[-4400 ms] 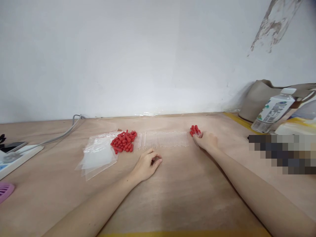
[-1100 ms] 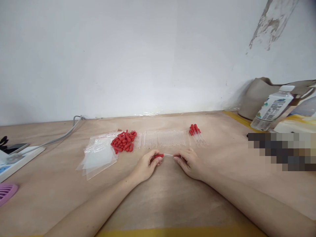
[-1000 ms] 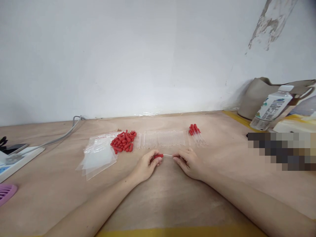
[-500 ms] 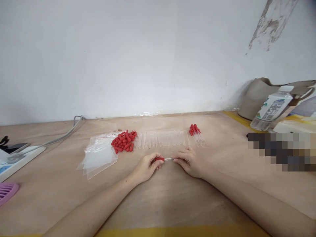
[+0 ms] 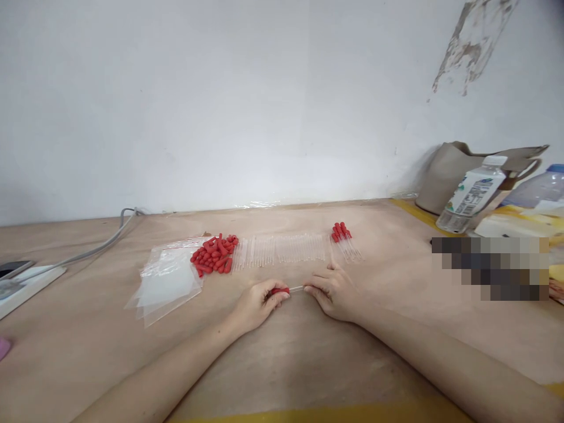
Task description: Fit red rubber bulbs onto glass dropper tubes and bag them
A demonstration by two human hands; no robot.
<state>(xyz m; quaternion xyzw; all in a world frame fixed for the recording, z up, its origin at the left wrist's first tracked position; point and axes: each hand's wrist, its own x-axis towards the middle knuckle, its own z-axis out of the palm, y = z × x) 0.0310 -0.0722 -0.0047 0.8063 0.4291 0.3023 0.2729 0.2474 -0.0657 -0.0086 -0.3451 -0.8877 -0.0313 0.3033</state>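
"On the wooden table [image 5: 282, 376], in the head view, what are the 2 hands doing?"

"The left hand [image 5: 259, 304] pinches a red bulb [image 5: 281, 290] between thumb and fingers. The right hand [image 5: 331, 292] grasps the far end of a thin clear tube [image 5: 296, 288]. I can't tell how hard they squeeze."

"Where do the bulb and the tube meet?"

"In the gap between the 2 hands, low over the table. The tube comes right up to the mouth of the bulb, but I can't tell how deep it goes in."

"How can this be done well?"

"I think the bulb is best held near its mouth, so it doesn't flop. The tube should be in 1 straight line with it. A soft push with a tiny twist seems safer than a big shove, because a thin tube could bend. It may help to hold the tube close to the bulb, too."

"What lies near the hands?"

"Past the left hand there is a pile of red bulbs [image 5: 214, 254]. Just beside it, 2 sets of clear tubes [image 5: 302, 248] lie side by side. Past the right hand is a bunch of tubes with red bulbs on [image 5: 341, 231]. That shows how a joined pair looks."

"And on the far left?"

"Flat clear bags [image 5: 170, 282], next to the pile."
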